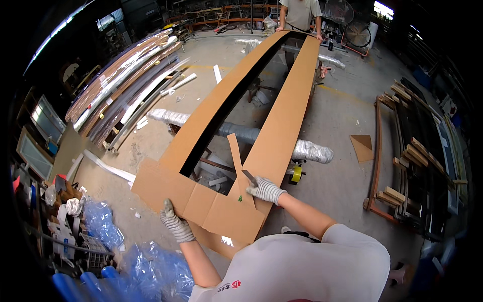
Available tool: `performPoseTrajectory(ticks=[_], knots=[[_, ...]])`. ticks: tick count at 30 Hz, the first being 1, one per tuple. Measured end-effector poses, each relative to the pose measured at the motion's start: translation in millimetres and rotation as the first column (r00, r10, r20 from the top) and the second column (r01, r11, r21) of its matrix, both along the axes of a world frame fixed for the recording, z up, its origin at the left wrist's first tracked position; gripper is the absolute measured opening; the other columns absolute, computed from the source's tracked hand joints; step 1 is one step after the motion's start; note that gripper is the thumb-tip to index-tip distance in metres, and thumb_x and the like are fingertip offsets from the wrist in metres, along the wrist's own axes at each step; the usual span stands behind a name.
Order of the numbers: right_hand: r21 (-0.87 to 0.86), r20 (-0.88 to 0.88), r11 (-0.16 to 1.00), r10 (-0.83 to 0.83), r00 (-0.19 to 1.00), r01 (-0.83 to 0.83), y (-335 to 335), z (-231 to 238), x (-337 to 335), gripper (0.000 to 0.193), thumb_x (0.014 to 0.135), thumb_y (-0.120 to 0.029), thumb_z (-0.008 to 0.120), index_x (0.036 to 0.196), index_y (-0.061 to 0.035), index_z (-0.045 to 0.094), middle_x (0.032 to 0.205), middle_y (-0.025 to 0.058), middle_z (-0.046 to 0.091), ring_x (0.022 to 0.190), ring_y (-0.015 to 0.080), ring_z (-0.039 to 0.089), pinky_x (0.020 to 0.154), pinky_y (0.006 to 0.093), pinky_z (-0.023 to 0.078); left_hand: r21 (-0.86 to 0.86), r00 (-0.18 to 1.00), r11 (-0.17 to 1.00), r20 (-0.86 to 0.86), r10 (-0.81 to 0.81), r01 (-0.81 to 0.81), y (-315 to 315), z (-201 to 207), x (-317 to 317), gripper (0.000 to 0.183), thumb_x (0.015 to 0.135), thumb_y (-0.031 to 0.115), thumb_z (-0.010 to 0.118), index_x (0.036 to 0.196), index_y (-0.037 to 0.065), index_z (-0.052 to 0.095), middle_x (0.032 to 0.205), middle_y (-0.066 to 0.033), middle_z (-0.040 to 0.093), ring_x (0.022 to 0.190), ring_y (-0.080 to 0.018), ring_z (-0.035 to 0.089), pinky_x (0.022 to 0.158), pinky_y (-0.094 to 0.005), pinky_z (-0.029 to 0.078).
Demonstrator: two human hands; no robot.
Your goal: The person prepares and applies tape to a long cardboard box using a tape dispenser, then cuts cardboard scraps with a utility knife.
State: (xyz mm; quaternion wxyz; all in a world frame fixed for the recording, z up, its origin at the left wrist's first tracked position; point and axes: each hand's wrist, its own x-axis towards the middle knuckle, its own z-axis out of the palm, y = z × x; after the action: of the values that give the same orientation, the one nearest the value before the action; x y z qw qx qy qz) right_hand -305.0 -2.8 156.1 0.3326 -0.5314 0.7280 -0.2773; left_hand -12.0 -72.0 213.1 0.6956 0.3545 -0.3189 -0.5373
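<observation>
A long frame point(251, 95) with a dark inner edge lies across wrapped supports, its sides covered with brown cardboard strips point(278, 121). Across its near end rests a creased cardboard sheet point(201, 199). My right hand point(266, 191), in a striped work glove, is closed on a flat, dark grey, knife-like tool point(249, 177) over the near right corner. Beside it, a narrow cardboard strip point(235, 153) sticks up. My left hand point(177, 225), gloved too, is at the sheet's near left edge and seems to grip it; some of its fingers are hidden.
Another person point(300, 15) stands at the far end, hands on the frame. Long wrapped profiles point(126, 80) are stacked at left, with clear blue plastic wrap point(156, 269) below. A rack of dark frames point(417, 161) stands at right. Silver-wrapped support ends point(313, 151) stick out past the frame.
</observation>
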Motion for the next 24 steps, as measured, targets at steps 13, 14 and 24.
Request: performPoseTrajectory(ticks=[13, 14, 24], knots=[[-0.213, -0.096, 0.967, -0.161, 0.982, 0.137, 36, 32, -64, 0.027, 0.088, -0.023, 0.053, 0.103, -0.0006, 0.060, 0.078, 0.0205, 0.064, 0.076, 0.0292, 0.065, 0.071, 0.0386, 0.050, -0.100, 0.989, 0.993, 0.135, -0.051, 0.064, 6, 28, -32, 0.023, 0.087, 0.018, 0.064, 0.103, 0.002, 0.064, 0.096, -0.0020, 0.064, 0.085, -0.0108, 0.057, 0.080, -0.0277, 0.046], [-0.127, 0.151, 0.974, -0.169, 0.974, 0.189, 38, 63, -55, 0.027, 0.090, -0.018, 0.051, 0.107, 0.0014, 0.059, 0.076, 0.0138, 0.065, 0.069, 0.0162, 0.064, 0.064, 0.0308, 0.051, -0.087, 0.982, 0.992, 0.173, -0.073, 0.089, 8, 29, -31, 0.023, 0.087, 0.019, 0.064, 0.101, 0.002, 0.065, 0.096, -0.0017, 0.064, 0.085, -0.0105, 0.057, 0.081, -0.0275, 0.046], [-0.727, 0.078, 0.686, 0.054, 0.996, 0.020, 13, 188, 33, 0.028, 0.089, -0.013, 0.053, 0.114, 0.0016, 0.057, 0.073, 0.0098, 0.065, 0.052, 0.0144, 0.060, 0.049, 0.0252, 0.047, -0.295, 0.824, 0.954, 0.552, 0.127, 0.051, 34, 67, -64, 0.028, 0.085, 0.022, 0.068, 0.069, 0.001, 0.060, 0.057, 0.0031, 0.051, 0.057, -0.0072, 0.038, 0.052, -0.0255, 0.036]])
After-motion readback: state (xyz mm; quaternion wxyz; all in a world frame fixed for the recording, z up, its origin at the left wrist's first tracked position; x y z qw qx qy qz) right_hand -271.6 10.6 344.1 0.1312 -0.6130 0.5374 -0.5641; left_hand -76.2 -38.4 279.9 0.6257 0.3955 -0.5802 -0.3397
